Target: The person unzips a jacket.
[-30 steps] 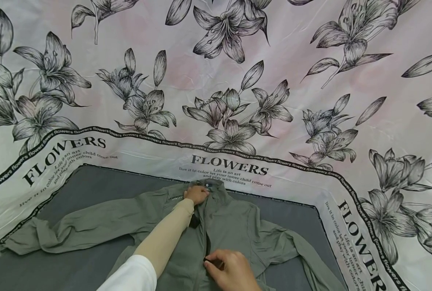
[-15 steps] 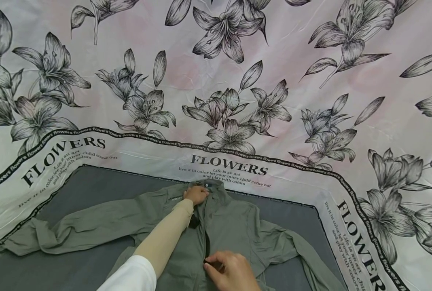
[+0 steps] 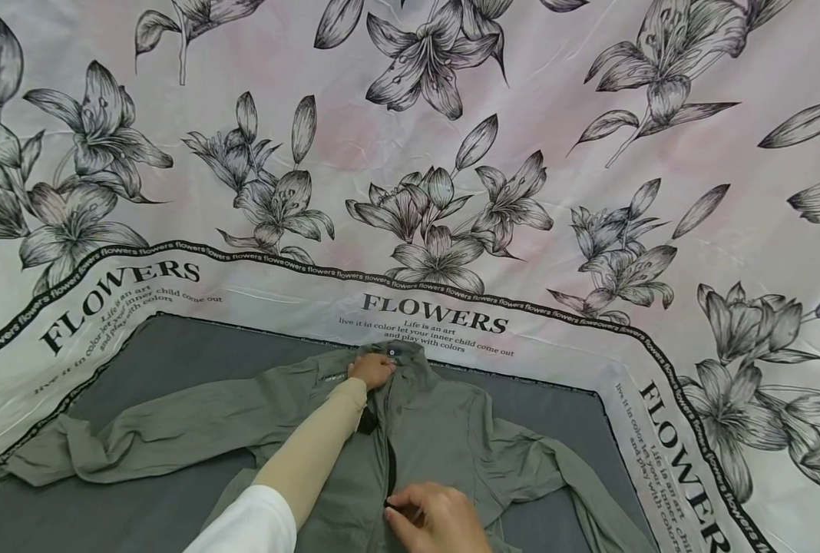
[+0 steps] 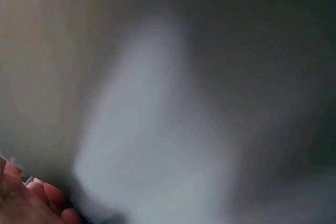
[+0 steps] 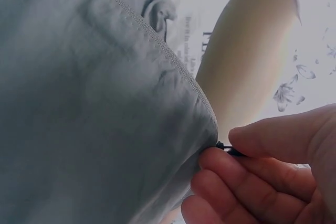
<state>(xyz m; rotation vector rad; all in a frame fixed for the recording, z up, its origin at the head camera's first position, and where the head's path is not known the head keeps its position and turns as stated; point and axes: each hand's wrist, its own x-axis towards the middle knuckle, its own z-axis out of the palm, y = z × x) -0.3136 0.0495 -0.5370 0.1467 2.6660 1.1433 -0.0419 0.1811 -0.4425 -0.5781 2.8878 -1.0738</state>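
A grey-green zip jacket (image 3: 438, 430) lies spread out with its sleeves to both sides. Near its neck my left hand (image 3: 375, 370) grips the fabric at the collar (image 3: 413, 357); the fingertips are partly hidden. Lower down the front, my right hand (image 3: 441, 518) pinches a small black zipper pull (image 5: 234, 151) between thumb and forefinger. Above that hand the zip shows as a dark line (image 3: 392, 468) running up towards the neck. In the left wrist view only curled fingers (image 4: 50, 195) appear at the lower left, and the rest is blurred cloth.
Beneath the jacket is a dark grey surface (image 3: 203, 346), bordered by a white cloth (image 3: 299, 303) printed with lilies and lettering. My left forearm (image 3: 316, 461) crosses over the jacket's front. One sleeve (image 3: 168, 426) stretches left, creased near its cuff.
My right hand has moved slightly down the jacket front with the zipper pull, and a little more dark zip line shows above it. My left hand stays at the collar.
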